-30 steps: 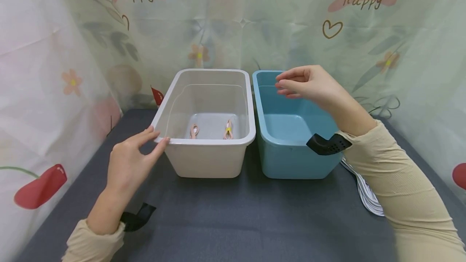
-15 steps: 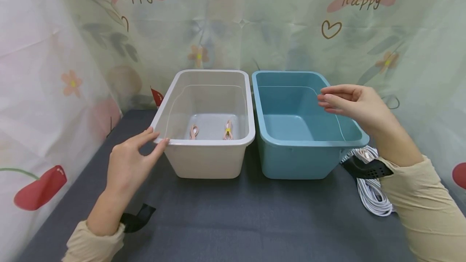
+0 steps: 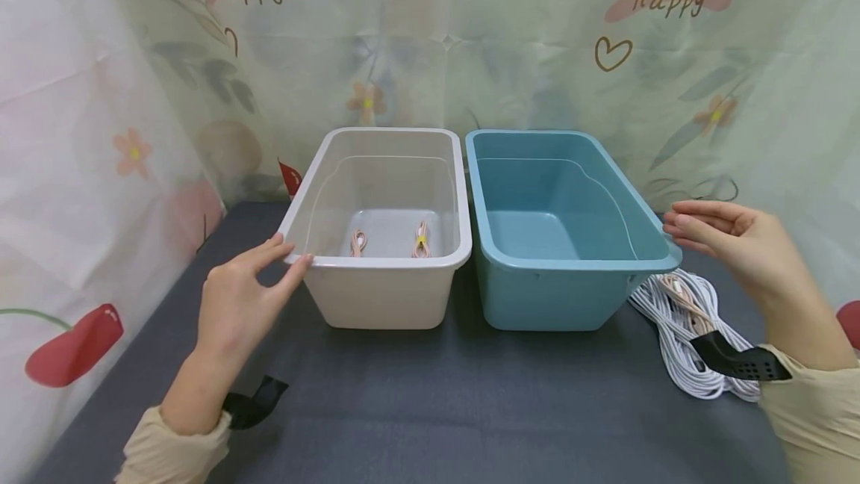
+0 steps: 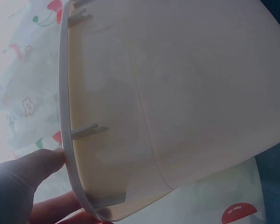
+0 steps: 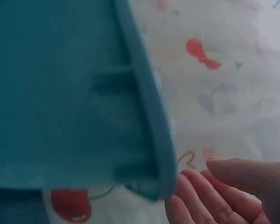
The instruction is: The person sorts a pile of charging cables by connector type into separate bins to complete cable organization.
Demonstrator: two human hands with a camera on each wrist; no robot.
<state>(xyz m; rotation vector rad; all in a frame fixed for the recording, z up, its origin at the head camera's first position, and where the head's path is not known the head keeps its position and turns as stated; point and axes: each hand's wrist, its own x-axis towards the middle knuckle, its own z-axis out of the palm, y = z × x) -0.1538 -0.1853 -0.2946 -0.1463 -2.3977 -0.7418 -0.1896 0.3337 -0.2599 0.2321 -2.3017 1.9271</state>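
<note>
My left hand [image 3: 238, 297] holds the front left corner of a beige plastic bin [image 3: 379, 293], thumb on the front rim and fingers at the side rim. Inside that bin lie two small coiled pink cables [image 3: 421, 240], one tied with a yellow band. My right hand [image 3: 746, 245], holding nothing, is beside the front right corner of a blue plastic bin [image 3: 544, 297], its fingers loosely bent. The right wrist view shows the fingertips right at the blue rim [image 5: 165, 154]. Below this hand lies a pile of coiled white cables [image 3: 688, 357] with a pinkish cable among them.
Both bins stand side by side on a dark grey cloth-covered table [image 3: 430, 402]. Printed curtains [image 3: 416, 43] hang behind and at both sides. Black straps [image 3: 739, 357] are worn at the wrists.
My right hand has moved from over the blue bin, rightward and down past its right rim, uncovering the white cables. The left hand has stayed at the beige bin's corner.
</note>
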